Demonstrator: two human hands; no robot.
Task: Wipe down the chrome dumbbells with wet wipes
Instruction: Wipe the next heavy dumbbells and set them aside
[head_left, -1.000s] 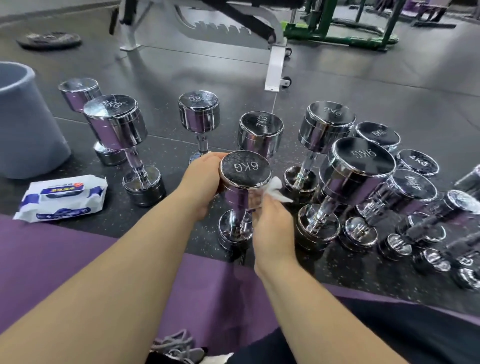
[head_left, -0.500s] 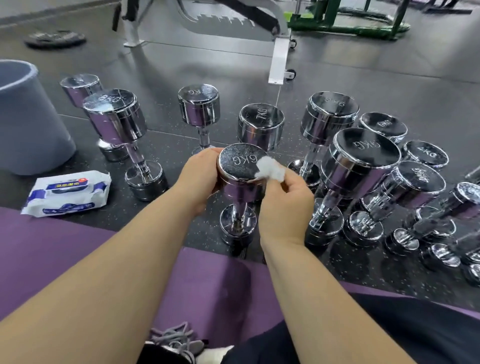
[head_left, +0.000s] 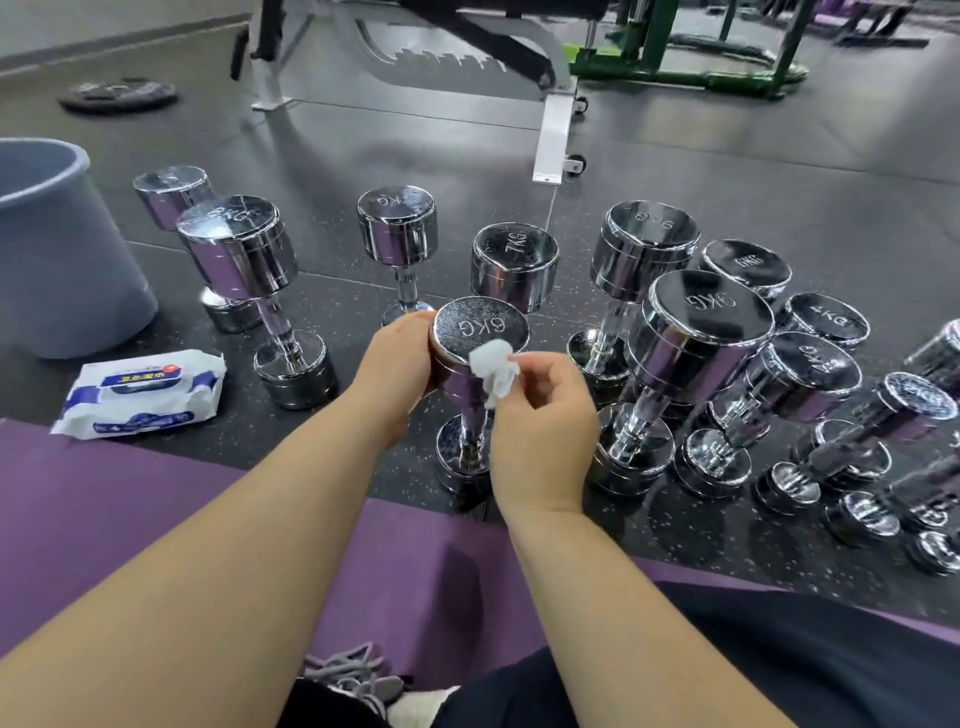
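A chrome 6KG dumbbell (head_left: 480, 332) stands on end on the dark floor just past the purple mat. My left hand (head_left: 397, 358) grips the left side of its upper head. My right hand (head_left: 540, 415) pinches a crumpled white wet wipe (head_left: 493, 366) against the near rim of that top face. Several more chrome dumbbells stand upright around it: a 7KG one (head_left: 514, 265) right behind, a 9KG one (head_left: 701, 332) to the right, a 6KG one (head_left: 239, 249) to the left.
A pack of wet wipes (head_left: 143, 395) lies on the floor at the left by the purple mat (head_left: 156, 499). A grey bucket (head_left: 57, 260) stands at far left. A weight bench frame (head_left: 553, 130) and a green rack (head_left: 727, 62) stand behind. A weight plate (head_left: 119, 96) lies far left.
My right hand carried the wipe up from beside the upper head onto the top face, then drew it to the near rim. The left hand kept its grip.
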